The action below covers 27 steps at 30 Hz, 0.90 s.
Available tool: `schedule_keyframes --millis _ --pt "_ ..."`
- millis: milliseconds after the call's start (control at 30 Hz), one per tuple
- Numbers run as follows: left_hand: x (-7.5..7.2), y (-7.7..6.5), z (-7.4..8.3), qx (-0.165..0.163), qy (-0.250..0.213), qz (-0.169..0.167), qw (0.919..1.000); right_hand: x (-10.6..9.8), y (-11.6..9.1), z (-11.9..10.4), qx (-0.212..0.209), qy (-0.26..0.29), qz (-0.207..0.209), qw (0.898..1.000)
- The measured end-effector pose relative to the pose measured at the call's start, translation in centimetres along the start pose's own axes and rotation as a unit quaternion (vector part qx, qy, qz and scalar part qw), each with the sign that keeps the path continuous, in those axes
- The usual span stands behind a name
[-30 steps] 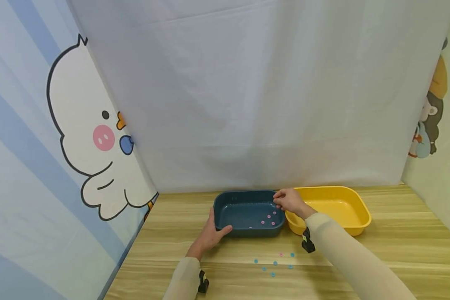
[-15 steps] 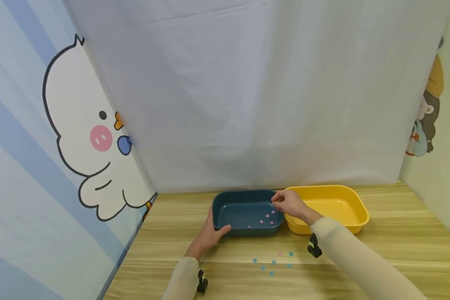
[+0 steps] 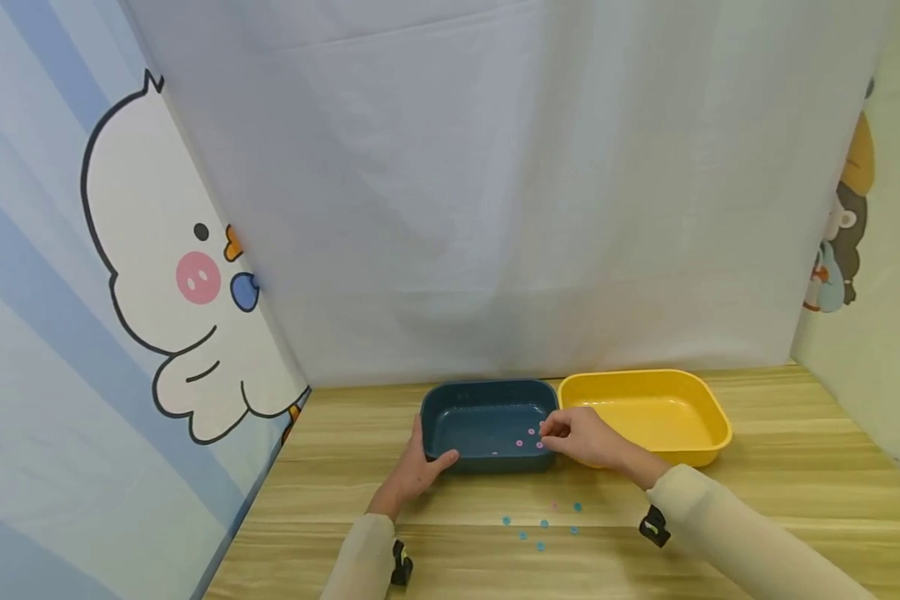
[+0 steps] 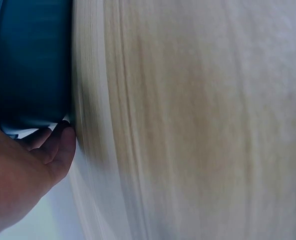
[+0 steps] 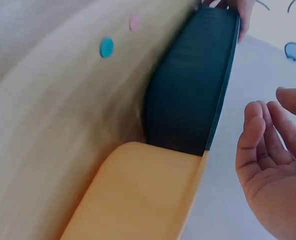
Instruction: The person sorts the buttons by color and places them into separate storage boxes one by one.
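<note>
My left hand (image 3: 414,468) holds the left end of a dark blue plastic tub (image 3: 487,463), with the thumb over its front rim. Fingers of that hand curl about the tub's end in the left wrist view. Over the tub's right edge hovers my right hand (image 3: 588,435), loosely curled. Its thumb stands apart from the fingertips in the right wrist view, and nothing shows between them. Several small pink button-like discs (image 3: 520,443) lie inside the tub. On the table in front are several blue discs (image 3: 544,524) and one pink disc (image 3: 555,507).
A yellow tub (image 3: 663,425) stands right of the dark blue one, their ends touching or nearly so. Both sit on a wood-grain table (image 3: 330,467) before a pale curtain (image 3: 450,208). Printed cartoon panels flank the sides.
My right hand has come nearer and lower, from the tub's back right corner to its front right edge. The left hand keeps its hold. The whole view has shifted slightly.
</note>
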<state>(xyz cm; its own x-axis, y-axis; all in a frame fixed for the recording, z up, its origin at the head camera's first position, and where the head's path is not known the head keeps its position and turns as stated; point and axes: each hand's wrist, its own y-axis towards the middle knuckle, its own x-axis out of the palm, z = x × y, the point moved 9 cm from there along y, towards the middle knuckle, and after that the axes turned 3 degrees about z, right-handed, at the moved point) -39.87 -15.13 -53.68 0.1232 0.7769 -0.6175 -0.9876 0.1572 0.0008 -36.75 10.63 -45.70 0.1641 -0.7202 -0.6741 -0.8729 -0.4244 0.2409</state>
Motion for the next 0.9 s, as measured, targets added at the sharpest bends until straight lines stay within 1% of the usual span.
schedule_keyframes --millis 200,300,400,533,733,800,900 --pt "-0.1 0.0 0.0 -0.001 0.002 0.001 1.0 1.0 -1.8 -1.0 -0.032 0.005 -0.037 0.999" --pt "0.0 -0.1 0.0 -0.001 0.002 0.001 1.0 1.5 -2.5 -1.2 -0.05 -0.007 -0.058 0.997" --pt "0.0 -0.1 0.0 -0.005 -0.01 -0.005 0.9999 2.0 -3.2 -1.1 -0.062 -0.023 -0.075 0.995" --pt "0.1 -0.3 0.0 -0.01 -0.028 -0.012 0.9995 2.9 -3.7 -0.5 -0.067 -0.028 -0.092 0.993" --pt "0.1 -0.3 0.0 -0.012 -0.025 -0.011 0.9996 4.2 -4.2 0.2 -0.085 -0.039 -0.11 0.99" --pt "0.1 -0.3 0.1 -0.011 -0.023 -0.011 0.9996 4.5 -4.3 0.5 -0.084 -0.039 -0.112 0.989" --pt "0.0 -0.3 0.2 -0.009 -0.021 -0.009 0.9997 4.8 -4.4 1.1 -0.067 -0.03 -0.116 0.99"
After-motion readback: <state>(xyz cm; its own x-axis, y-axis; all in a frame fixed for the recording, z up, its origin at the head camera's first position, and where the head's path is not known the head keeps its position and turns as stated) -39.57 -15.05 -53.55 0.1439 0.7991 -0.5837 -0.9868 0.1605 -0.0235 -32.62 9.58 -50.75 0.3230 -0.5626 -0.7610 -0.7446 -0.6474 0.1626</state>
